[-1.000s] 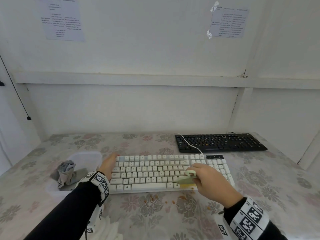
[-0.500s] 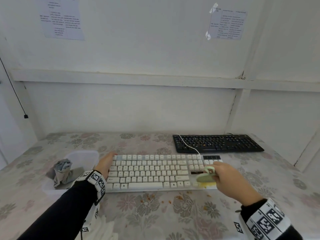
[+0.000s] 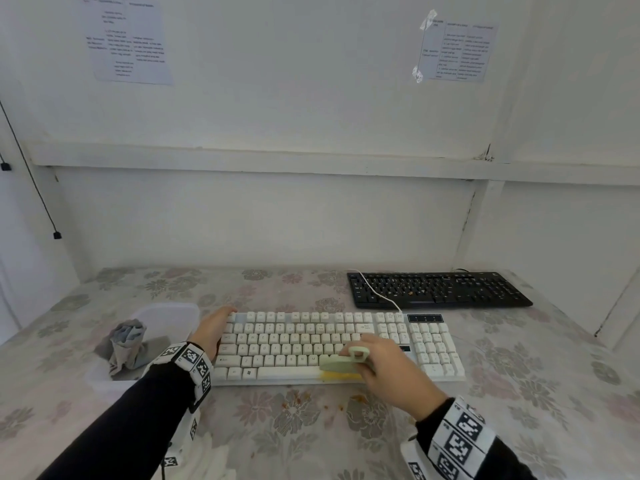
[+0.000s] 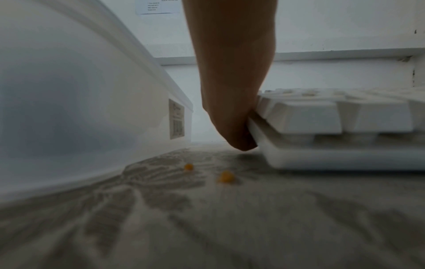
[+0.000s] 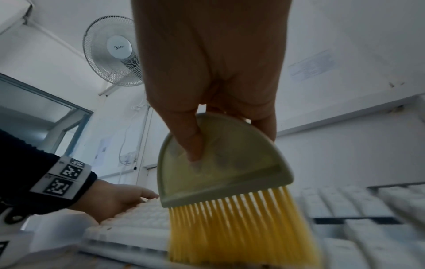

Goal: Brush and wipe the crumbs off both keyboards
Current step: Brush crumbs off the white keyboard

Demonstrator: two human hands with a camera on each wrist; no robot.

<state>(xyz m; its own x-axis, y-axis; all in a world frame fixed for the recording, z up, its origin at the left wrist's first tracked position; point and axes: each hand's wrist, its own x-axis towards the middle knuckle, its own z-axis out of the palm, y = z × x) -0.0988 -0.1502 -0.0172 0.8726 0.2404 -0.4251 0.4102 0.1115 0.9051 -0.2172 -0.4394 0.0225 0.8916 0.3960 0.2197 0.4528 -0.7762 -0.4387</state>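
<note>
The white keyboard lies across the middle of the flowered table. My right hand pinches a pale green brush with yellow bristles. The bristles sit on the keyboard's front row by the right end of the space bar. My left hand rests flat against the keyboard's left end, fingers reaching to its far corner. The black keyboard lies behind to the right with a few orange crumbs on its keys. More crumbs dot the cloth in front of the white keyboard.
A clear plastic bin holding a grey cloth stands just left of my left hand. The white keyboard's cable runs over the black keyboard's left end. Two crumbs lie between bin and keyboard. A wall closes the table's far side.
The brush swept right to the arrow keys half a second ago and has now come back left along the front row to the space bar. My left hand has stayed put.
</note>
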